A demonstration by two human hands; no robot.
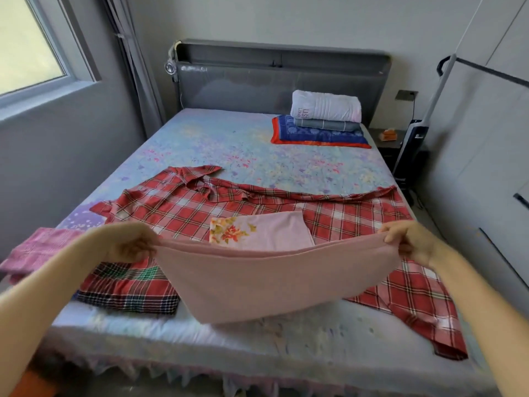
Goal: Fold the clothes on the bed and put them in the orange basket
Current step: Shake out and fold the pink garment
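Pink cloth (274, 282) pinched at its corners between our left hand (130, 243) and right hand (406, 239), we should keep it taut.

1. Pink cloth (274, 279): plain, doubled over, held up by its top corners above the near edge of the bed (229, 144), sagging in the middle.
2. Red plaid shirt (200, 207): spread open across the bed.
3. Floral pink piece (266, 232): folded, lying on the shirt.
4. Dark plaid piece (128, 290): folded, near left.
5. Pink checked piece (37, 247): at the bed's left edge.
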